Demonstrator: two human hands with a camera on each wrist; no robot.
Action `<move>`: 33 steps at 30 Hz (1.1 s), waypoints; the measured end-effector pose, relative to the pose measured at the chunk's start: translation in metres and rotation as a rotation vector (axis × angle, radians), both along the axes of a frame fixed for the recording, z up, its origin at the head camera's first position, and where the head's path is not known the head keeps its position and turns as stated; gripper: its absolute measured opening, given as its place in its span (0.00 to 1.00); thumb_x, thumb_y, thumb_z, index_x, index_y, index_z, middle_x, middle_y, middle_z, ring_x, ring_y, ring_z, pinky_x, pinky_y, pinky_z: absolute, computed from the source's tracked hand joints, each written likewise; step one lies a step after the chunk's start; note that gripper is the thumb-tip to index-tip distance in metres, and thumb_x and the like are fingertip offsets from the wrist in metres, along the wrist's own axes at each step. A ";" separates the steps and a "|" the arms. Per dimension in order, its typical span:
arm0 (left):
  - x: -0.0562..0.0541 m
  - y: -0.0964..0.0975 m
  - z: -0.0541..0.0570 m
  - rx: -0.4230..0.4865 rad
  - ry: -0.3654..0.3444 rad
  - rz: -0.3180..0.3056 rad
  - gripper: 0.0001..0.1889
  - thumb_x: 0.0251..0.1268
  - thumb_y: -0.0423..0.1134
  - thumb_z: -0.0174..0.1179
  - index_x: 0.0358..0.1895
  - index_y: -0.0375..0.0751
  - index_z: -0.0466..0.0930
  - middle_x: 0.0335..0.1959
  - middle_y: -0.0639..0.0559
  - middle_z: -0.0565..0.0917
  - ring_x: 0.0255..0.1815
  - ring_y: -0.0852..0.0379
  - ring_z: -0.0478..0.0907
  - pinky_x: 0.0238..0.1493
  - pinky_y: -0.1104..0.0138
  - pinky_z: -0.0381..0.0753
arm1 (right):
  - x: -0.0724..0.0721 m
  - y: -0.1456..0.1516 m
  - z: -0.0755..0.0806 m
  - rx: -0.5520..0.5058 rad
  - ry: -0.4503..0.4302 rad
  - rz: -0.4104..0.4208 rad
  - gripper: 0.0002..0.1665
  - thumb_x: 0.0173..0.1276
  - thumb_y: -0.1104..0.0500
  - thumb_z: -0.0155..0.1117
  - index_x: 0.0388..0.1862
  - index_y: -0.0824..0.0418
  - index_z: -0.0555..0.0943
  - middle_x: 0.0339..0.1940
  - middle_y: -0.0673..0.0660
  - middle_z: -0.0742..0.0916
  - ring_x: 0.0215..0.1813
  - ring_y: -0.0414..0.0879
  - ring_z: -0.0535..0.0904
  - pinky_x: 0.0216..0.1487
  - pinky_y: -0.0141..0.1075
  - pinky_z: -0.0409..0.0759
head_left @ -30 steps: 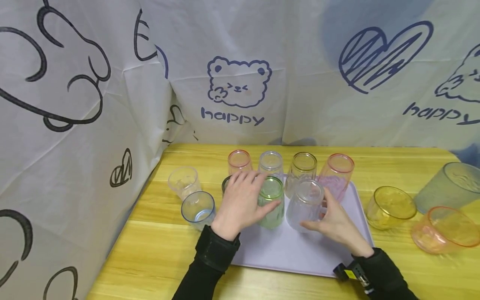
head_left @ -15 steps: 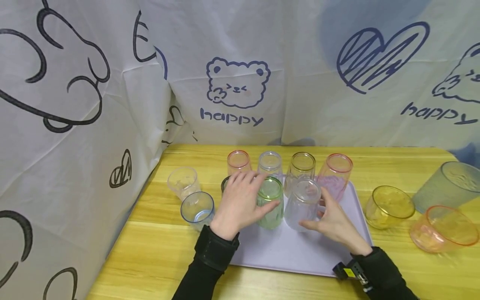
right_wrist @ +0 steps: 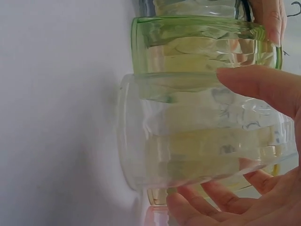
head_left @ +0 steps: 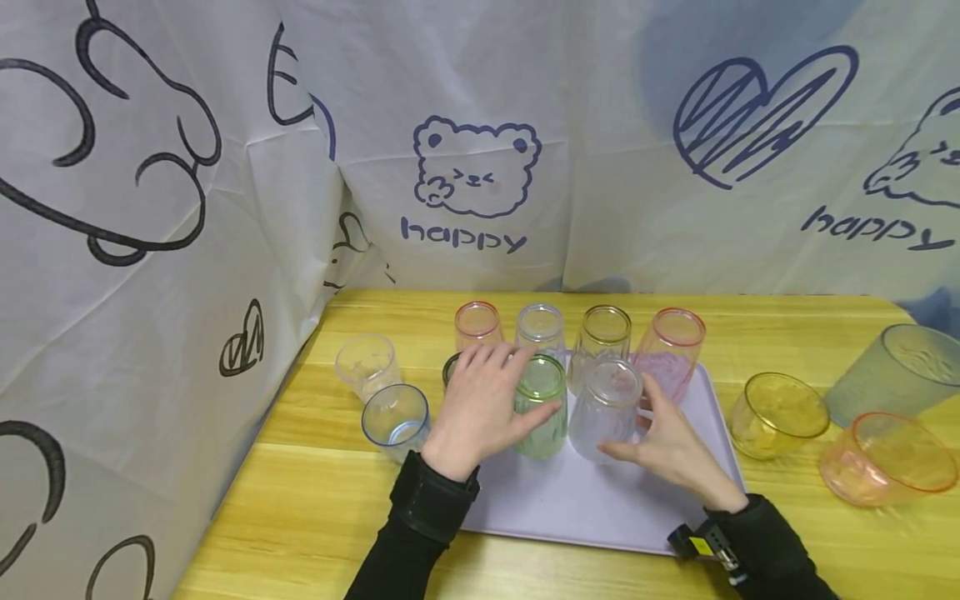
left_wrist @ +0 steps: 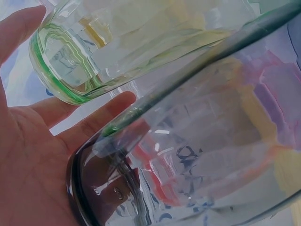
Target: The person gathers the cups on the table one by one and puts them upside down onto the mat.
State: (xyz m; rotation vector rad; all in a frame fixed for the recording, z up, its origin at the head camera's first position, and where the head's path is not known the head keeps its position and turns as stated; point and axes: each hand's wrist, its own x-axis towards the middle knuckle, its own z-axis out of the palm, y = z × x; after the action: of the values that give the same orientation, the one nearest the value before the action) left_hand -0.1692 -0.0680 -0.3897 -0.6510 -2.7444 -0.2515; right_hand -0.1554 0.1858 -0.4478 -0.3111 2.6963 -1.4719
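Upside-down glasses stand in two rows on a lilac tray (head_left: 570, 508). My left hand (head_left: 480, 408) lies palm down over the dark-rimmed glass (left_wrist: 188, 188), hiding most of it in the head view. Its fingers are fairly straight, and the thumb is against the green glass (head_left: 542, 417) on its right. My right hand (head_left: 678, 442) holds the clear glass (head_left: 603, 417) by its side. In the right wrist view, the thumb is on one side of the clear glass (right_wrist: 197, 132) and the fingers curl along the other.
Behind are a red-rimmed (head_left: 477, 321), a bluish (head_left: 542, 321), an amber-rimmed (head_left: 603, 342) and a pink glass (head_left: 671, 350). Clear (head_left: 367, 367) and blue-rimmed cups (head_left: 396, 421) stand left. Yellow (head_left: 780, 417), orange (head_left: 862, 471) and grey-green cups (head_left: 873, 379) stand right. Printed cloth (head_left: 622, 208) hangs behind.
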 end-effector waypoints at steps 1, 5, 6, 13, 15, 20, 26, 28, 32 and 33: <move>0.000 0.000 0.000 0.002 -0.001 0.001 0.37 0.59 0.69 0.63 0.66 0.50 0.76 0.58 0.51 0.83 0.64 0.49 0.77 0.72 0.52 0.71 | 0.000 0.000 0.001 -0.003 0.006 0.002 0.58 0.48 0.61 0.83 0.74 0.67 0.59 0.64 0.73 0.77 0.66 0.72 0.73 0.66 0.64 0.75; 0.000 0.000 -0.001 0.008 -0.005 0.003 0.37 0.60 0.70 0.62 0.66 0.50 0.76 0.58 0.51 0.83 0.64 0.49 0.77 0.73 0.52 0.70 | 0.001 0.002 0.006 -0.022 0.015 0.012 0.58 0.48 0.61 0.83 0.73 0.68 0.59 0.64 0.73 0.77 0.66 0.73 0.73 0.66 0.64 0.74; 0.000 0.000 -0.001 0.009 -0.005 0.003 0.37 0.60 0.70 0.62 0.66 0.50 0.76 0.58 0.51 0.83 0.64 0.49 0.77 0.73 0.51 0.70 | 0.001 0.002 0.007 -0.027 0.015 0.013 0.58 0.48 0.61 0.83 0.73 0.68 0.59 0.64 0.73 0.76 0.66 0.73 0.73 0.66 0.65 0.74; 0.001 -0.001 -0.001 0.018 -0.021 0.008 0.37 0.61 0.70 0.60 0.67 0.51 0.75 0.59 0.51 0.83 0.65 0.49 0.77 0.73 0.51 0.70 | 0.002 0.006 0.014 -0.072 0.062 0.017 0.58 0.48 0.63 0.83 0.74 0.65 0.59 0.64 0.73 0.76 0.66 0.71 0.74 0.68 0.65 0.73; 0.001 -0.001 -0.001 0.020 -0.023 0.008 0.37 0.61 0.70 0.60 0.67 0.51 0.75 0.59 0.51 0.83 0.65 0.49 0.76 0.73 0.51 0.70 | 0.003 0.007 0.017 -0.082 0.072 0.018 0.56 0.48 0.63 0.83 0.73 0.65 0.61 0.65 0.72 0.76 0.67 0.69 0.73 0.68 0.65 0.73; 0.001 -0.001 -0.001 0.030 -0.017 0.004 0.36 0.62 0.70 0.58 0.68 0.52 0.75 0.59 0.52 0.83 0.65 0.49 0.76 0.73 0.51 0.70 | 0.006 0.007 0.024 -0.108 0.105 -0.003 0.50 0.54 0.61 0.81 0.72 0.62 0.64 0.66 0.66 0.77 0.67 0.58 0.74 0.68 0.46 0.78; 0.000 0.000 0.000 0.053 -0.006 -0.003 0.35 0.64 0.69 0.57 0.67 0.52 0.75 0.59 0.52 0.83 0.66 0.49 0.76 0.70 0.52 0.72 | 0.009 0.008 0.028 -0.197 0.186 -0.032 0.38 0.62 0.66 0.73 0.69 0.65 0.68 0.64 0.59 0.78 0.61 0.29 0.73 0.61 0.15 0.72; 0.000 0.000 0.000 0.057 -0.004 -0.006 0.35 0.64 0.69 0.57 0.67 0.52 0.75 0.60 0.52 0.82 0.66 0.49 0.76 0.70 0.51 0.73 | 0.009 0.010 0.029 -0.234 0.215 -0.039 0.34 0.65 0.68 0.70 0.68 0.67 0.69 0.62 0.54 0.79 0.60 0.26 0.74 0.61 0.15 0.72; 0.000 0.000 0.002 0.070 0.000 -0.009 0.33 0.65 0.68 0.58 0.67 0.52 0.75 0.60 0.52 0.82 0.66 0.49 0.75 0.69 0.51 0.73 | 0.009 0.012 0.032 -0.282 0.251 -0.049 0.28 0.68 0.70 0.65 0.66 0.69 0.70 0.58 0.42 0.81 0.60 0.29 0.77 0.61 0.17 0.75; 0.000 0.001 0.002 0.076 0.002 -0.011 0.33 0.66 0.67 0.58 0.67 0.52 0.75 0.60 0.52 0.82 0.66 0.49 0.75 0.69 0.51 0.74 | 0.010 0.014 0.032 -0.285 0.252 -0.049 0.27 0.69 0.70 0.64 0.66 0.69 0.70 0.57 0.40 0.81 0.60 0.29 0.78 0.61 0.18 0.75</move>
State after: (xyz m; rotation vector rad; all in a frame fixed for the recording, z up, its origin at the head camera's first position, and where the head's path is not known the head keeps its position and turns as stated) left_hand -0.1691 -0.0669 -0.3879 -0.6457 -2.7155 -0.3557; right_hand -0.1455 0.1997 -0.4157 -0.4778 2.6877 -1.9583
